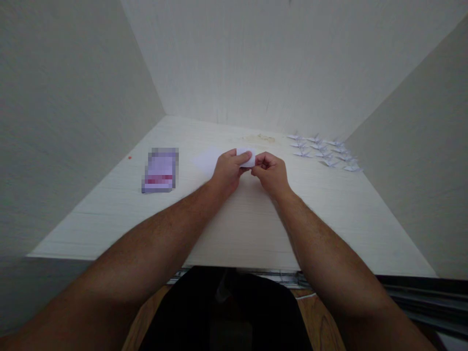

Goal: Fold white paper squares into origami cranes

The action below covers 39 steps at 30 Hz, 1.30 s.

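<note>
My left hand point(228, 171) and my right hand point(269, 171) meet over the middle of a pale wooden desk point(241, 224). Both pinch a small folded white piece of paper point(246, 157) between thumb and fingers, the left hand on its left side, the right hand on its right edge. A loose white sheet point(207, 161) lies flat on the desk just left of my left hand.
A purple pack point(160, 170) lies on the desk at the left. Several small folded white paper cranes point(323, 151) stand in rows at the back right. Pale walls close the desk in on the left, back and right.
</note>
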Each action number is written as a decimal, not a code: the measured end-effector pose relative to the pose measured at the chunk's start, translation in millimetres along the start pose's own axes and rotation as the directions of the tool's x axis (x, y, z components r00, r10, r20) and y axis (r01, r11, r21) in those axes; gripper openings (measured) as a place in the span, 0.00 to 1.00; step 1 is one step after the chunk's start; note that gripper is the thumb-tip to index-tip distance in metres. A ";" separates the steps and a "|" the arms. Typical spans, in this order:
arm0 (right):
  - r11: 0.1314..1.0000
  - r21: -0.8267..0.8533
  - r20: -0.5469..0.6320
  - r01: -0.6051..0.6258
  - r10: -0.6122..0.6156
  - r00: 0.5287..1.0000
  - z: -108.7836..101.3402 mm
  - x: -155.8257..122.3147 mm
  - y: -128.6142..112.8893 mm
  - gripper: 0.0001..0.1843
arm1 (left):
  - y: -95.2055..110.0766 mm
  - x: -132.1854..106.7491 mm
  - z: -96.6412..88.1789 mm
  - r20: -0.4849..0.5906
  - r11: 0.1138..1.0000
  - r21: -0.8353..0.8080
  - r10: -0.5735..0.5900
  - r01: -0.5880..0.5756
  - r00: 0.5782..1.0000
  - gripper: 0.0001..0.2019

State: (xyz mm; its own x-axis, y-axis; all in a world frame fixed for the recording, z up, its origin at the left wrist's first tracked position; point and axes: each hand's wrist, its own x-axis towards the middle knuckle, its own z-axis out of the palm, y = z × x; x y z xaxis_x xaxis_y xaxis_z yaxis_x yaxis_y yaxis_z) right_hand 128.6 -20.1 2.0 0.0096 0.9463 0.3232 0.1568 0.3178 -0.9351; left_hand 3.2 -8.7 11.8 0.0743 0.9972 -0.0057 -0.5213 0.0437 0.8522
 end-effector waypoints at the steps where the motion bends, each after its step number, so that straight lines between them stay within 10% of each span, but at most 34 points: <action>1: 1.000 0.026 0.015 -0.008 0.008 1.000 0.4 0.3 1.2 0.05 | 0.2 1.0 -0.8 -0.009 1.000 -0.012 0.008 -0.008 1.000 0.08; 15: 0.999 -0.050 -0.062 0.006 -0.009 0.998 0.3 -3.5 6.4 0.08 | -3.4 -3.5 1.1 0.124 0.999 0.033 0.000 -0.004 0.992 0.08; 39: 0.991 -0.125 -0.046 0.054 -0.060 0.997 0.6 -5.7 0.4 0.08 | 2.2 1.1 -2.4 0.055 0.998 -0.042 -0.045 0.047 0.997 0.16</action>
State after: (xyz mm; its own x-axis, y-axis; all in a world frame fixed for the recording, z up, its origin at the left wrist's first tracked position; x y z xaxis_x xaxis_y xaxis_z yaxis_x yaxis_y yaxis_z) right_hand 128.1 -25.4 -0.3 0.0452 0.9217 0.3852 0.2797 0.3585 -0.8907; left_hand 0.1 -7.4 12.4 0.1440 0.9895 -0.0152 -0.5522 0.0931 0.8285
